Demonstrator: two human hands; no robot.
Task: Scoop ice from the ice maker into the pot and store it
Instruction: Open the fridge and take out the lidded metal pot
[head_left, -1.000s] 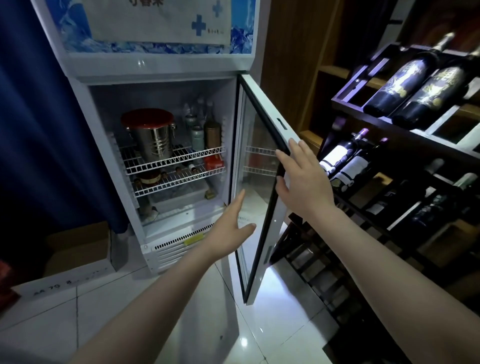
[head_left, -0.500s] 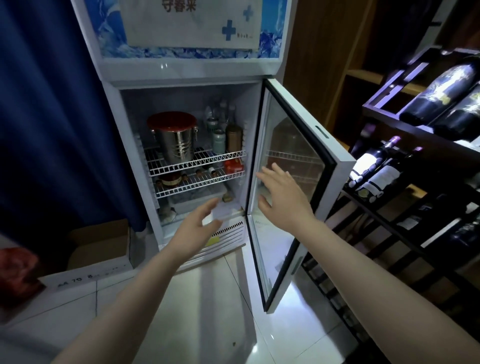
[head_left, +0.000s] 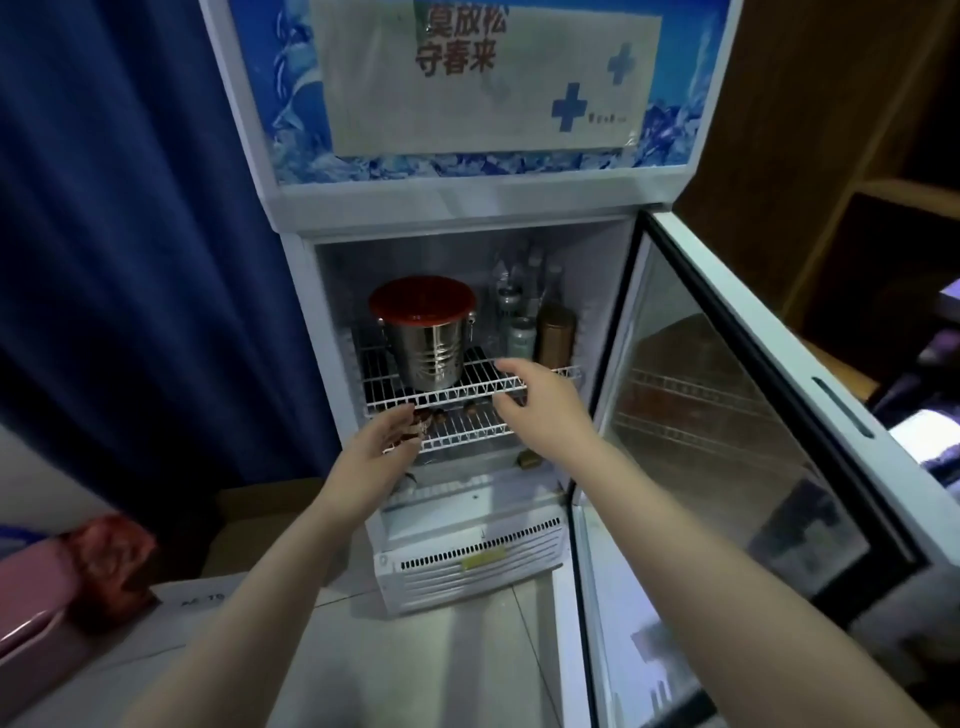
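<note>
A steel pot (head_left: 429, 351) with a red lid (head_left: 422, 299) stands on the upper wire shelf (head_left: 519, 382) of a small white fridge (head_left: 291, 312), whose glass door (head_left: 727, 415) hangs wide open to the right. My left hand (head_left: 376, 449) is stretched out below and left of the pot, fingers relaxed, holding nothing. My right hand (head_left: 540, 402) reaches in front of the shelf edge, just right of the pot, fingers extended and empty. Neither hand touches the pot.
Bottles (head_left: 522, 312) and a brown can (head_left: 555, 332) stand behind and right of the pot. A lower wire shelf (head_left: 467, 431) holds small items. A blue curtain (head_left: 130, 234) hangs left, a cardboard box (head_left: 249, 525) and a red bag (head_left: 109, 561) sit below it. White tile floor lies underfoot.
My right hand left the door edge and moved left into the fridge opening. My left hand rose toward the shelves. The view came closer to the fridge.
</note>
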